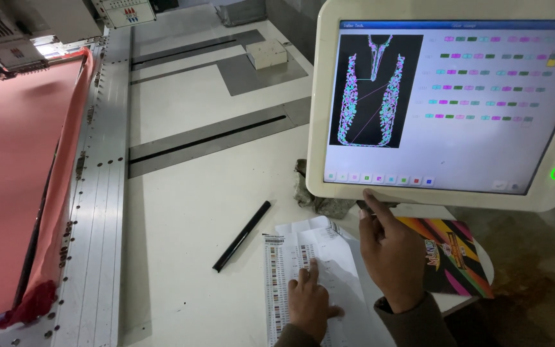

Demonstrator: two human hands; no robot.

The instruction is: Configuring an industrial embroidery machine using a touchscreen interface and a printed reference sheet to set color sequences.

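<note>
My right hand (pixel 390 254) is raised, its index finger touching the lower rim of a white touchscreen panel (pixel 444 193). The screen shows a leaf-pattern neckline design on black and rows of small coloured blocks. My left hand (pixel 309 299) lies flat on a printed colour chart sheet (pixel 281 270), index finger pointing at a column of swatches. More white paper (pixel 342 257) lies under and beside the chart. Neither hand holds anything.
A black pen-like rod (pixel 242 236) lies on the white machine table (pixel 181 212). Pink fabric (pixel 8 160) is stretched in a metal frame (pixel 101 193) at left under embroidery heads (pixel 8 35). A colourful booklet (pixel 451 257) lies at right, a crumpled rag (pixel 316 196) under the screen.
</note>
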